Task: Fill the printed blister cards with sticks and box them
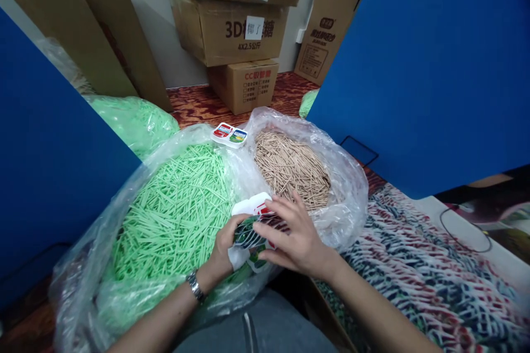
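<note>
My left hand point(222, 251) and my right hand point(292, 235) both grip a small white plastic packet point(251, 231) with red and green print, held low in the middle. My left wrist wears a metal watch point(194, 285). Just behind the hands, a clear plastic bag point(136, 207) holds a heap of green sticks point(178, 209). To its right, a second clear bag point(345, 198) holds tan wooden sticks point(290, 165). Another small white packet point(229, 134) lies on the bags' rim between the two heaps.
Blue panels stand at the left point(45, 165) and right point(422, 60). Stacked cardboard boxes point(232, 27) stand at the back, another bag of green sticks point(132, 121) at the back left. A patterned cloth point(414, 270) lies at the right.
</note>
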`<state>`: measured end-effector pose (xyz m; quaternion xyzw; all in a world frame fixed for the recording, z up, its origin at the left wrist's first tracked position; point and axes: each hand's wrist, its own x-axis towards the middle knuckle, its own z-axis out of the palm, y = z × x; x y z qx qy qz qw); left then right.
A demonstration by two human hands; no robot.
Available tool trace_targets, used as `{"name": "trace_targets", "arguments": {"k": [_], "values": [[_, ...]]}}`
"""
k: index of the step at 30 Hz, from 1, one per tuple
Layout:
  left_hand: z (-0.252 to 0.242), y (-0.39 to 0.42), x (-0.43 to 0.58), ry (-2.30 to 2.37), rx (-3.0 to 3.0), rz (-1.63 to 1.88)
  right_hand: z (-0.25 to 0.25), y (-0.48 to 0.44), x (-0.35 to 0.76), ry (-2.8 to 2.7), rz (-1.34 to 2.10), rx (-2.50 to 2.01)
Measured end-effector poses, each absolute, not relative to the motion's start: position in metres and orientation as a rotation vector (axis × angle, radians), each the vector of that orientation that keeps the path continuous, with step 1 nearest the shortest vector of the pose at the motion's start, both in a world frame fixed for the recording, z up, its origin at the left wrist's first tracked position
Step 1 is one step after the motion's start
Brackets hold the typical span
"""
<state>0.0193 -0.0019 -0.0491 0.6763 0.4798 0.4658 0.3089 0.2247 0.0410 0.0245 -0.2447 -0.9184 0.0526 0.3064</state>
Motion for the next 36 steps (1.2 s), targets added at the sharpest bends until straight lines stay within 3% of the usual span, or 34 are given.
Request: {"name": "trace_targets", "arguments": {"k": [7,15,36], "values": [[-0.049,-0.002,0.021,1.28,1.774,1.273,0.022,0.037,0.214,-2.504,-0.152,-0.598],[-0.054,-0.002,0.021,1.284,1.793,1.285,0.037,0.037,0.214,-2.557,0.083,-0.615],[-0.05,-0.004,0.021,1.249,1.866,1.255,0.049,0.037,0.21,-2.589,0.074,-0.68]]}}
